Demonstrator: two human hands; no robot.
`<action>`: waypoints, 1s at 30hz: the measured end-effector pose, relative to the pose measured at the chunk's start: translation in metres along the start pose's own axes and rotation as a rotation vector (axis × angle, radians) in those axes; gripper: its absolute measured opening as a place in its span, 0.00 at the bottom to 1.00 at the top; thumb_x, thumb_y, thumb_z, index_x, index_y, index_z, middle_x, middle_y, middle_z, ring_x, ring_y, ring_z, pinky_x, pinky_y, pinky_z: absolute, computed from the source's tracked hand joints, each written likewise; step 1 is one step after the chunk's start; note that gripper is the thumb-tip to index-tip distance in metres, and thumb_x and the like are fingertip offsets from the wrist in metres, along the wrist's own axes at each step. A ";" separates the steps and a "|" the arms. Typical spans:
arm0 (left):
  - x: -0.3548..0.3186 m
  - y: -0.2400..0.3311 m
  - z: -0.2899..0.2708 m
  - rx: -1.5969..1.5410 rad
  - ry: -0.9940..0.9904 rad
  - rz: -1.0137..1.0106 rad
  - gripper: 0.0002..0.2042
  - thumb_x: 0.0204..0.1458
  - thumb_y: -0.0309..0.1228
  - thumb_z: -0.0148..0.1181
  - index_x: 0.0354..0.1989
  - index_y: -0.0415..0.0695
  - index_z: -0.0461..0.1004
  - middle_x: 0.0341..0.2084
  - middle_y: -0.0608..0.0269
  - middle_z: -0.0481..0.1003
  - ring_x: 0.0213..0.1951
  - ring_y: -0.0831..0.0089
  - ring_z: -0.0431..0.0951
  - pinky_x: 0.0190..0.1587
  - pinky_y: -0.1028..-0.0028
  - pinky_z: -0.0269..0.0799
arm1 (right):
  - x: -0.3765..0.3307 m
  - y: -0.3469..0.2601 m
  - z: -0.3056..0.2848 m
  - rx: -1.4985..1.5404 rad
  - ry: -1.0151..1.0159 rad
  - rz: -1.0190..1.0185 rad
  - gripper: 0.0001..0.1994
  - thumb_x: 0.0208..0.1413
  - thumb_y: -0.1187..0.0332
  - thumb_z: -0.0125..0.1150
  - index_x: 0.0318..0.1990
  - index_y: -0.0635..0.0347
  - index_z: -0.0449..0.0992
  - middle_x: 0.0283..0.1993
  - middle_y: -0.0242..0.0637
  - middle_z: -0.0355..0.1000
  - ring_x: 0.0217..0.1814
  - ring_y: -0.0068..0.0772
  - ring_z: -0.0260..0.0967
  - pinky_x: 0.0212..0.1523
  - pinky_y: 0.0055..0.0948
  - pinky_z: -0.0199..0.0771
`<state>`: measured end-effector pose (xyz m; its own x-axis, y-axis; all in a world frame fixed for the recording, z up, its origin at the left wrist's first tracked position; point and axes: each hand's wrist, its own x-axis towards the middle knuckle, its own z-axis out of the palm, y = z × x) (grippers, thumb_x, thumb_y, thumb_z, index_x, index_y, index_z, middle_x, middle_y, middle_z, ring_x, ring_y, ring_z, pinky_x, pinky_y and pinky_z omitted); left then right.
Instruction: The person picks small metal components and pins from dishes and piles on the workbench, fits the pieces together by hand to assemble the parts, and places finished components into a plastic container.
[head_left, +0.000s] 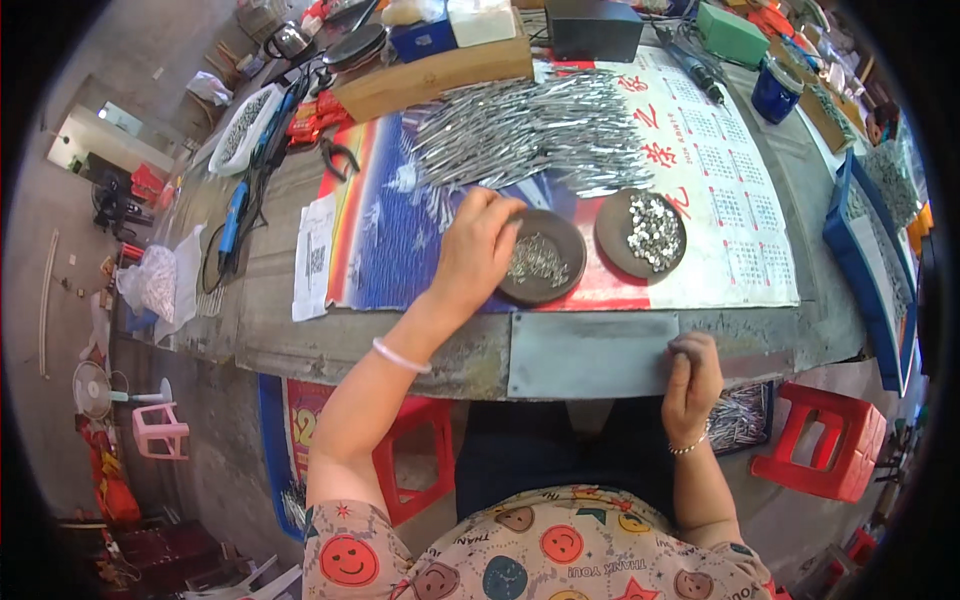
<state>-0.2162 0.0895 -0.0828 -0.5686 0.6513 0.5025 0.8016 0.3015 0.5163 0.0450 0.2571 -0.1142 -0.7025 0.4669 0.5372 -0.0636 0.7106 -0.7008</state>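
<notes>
My left hand (pixel 476 246) is at the left rim of a round brown dish (pixel 562 285), its fingers bunched together and curled down. Whatever they pinch, if anything, is hidden. Small thin metal pieces (pixel 537 259) lie in that dish. To its right, a second brown dish (pixel 614 240) holds shiny little metal bits (pixel 653 232). My right hand (pixel 694 380) is closed at the table's front edge, by the right end of a flat grey metal plate (pixel 592 354). The fingers curl inward, so I cannot make out what is in them.
Beyond the dishes, many slim metal pieces (pixel 530 130) lie heaped on a calendar sheet (pixel 745 180). Pliers (pixel 340 160) and a blue-handled tool (pixel 233 220) are at the left. A blue tray (pixel 868 290) stands at the right edge; red stools (pixel 825 440) are below.
</notes>
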 end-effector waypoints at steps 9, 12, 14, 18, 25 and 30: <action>0.049 -0.064 0.025 0.332 -0.124 -0.033 0.08 0.47 0.27 0.62 0.33 0.42 0.70 0.32 0.55 0.69 0.38 0.55 0.72 0.39 0.59 0.69 | 0.013 0.001 -0.001 -0.037 -0.019 -0.071 0.03 0.53 0.75 0.55 0.35 0.62 0.69 0.32 0.39 0.70 0.34 0.42 0.68 0.49 0.45 0.65; 0.043 -0.060 0.012 0.336 -0.210 -0.034 0.08 0.47 0.27 0.62 0.32 0.42 0.70 0.31 0.56 0.69 0.37 0.55 0.72 0.38 0.60 0.69 | 0.014 0.002 -0.003 -0.046 -0.038 -0.080 0.04 0.52 0.74 0.56 0.34 0.61 0.70 0.31 0.37 0.70 0.33 0.38 0.68 0.49 0.44 0.64; 0.035 -0.057 -0.001 0.336 -0.258 -0.037 0.08 0.47 0.26 0.62 0.32 0.41 0.69 0.31 0.55 0.70 0.36 0.54 0.73 0.37 0.61 0.69 | 0.014 0.002 -0.003 -0.053 -0.045 -0.094 0.04 0.51 0.74 0.57 0.34 0.61 0.70 0.31 0.37 0.70 0.32 0.38 0.68 0.49 0.44 0.65; 0.009 -0.058 -0.035 0.324 -0.344 -0.097 0.08 0.48 0.26 0.62 0.32 0.40 0.69 0.30 0.55 0.70 0.35 0.53 0.73 0.36 0.61 0.69 | 0.015 0.002 -0.002 -0.056 -0.043 -0.101 0.04 0.51 0.74 0.58 0.33 0.61 0.70 0.30 0.37 0.70 0.32 0.38 0.68 0.48 0.43 0.65; -0.019 -0.058 -0.061 0.389 -0.330 0.002 0.08 0.46 0.24 0.61 0.34 0.41 0.69 0.30 0.55 0.69 0.36 0.54 0.72 0.37 0.60 0.69 | 0.016 -0.002 0.001 -0.106 -0.033 -0.137 0.03 0.50 0.76 0.58 0.32 0.62 0.70 0.30 0.38 0.70 0.32 0.41 0.68 0.46 0.44 0.66; -0.007 -0.048 -0.037 0.574 -0.283 0.250 0.09 0.45 0.24 0.55 0.38 0.43 0.71 0.29 0.60 0.70 0.36 0.63 0.72 0.36 0.67 0.68 | 0.013 -0.004 0.005 -0.148 -0.006 -0.134 0.04 0.49 0.77 0.58 0.31 0.64 0.70 0.29 0.42 0.69 0.32 0.47 0.66 0.43 0.42 0.67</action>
<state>-0.2573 0.0448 -0.0855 -0.3459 0.8828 0.3178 0.9178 0.3887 -0.0806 0.0325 0.2572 -0.1070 -0.6989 0.3603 0.6178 -0.0522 0.8358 -0.5465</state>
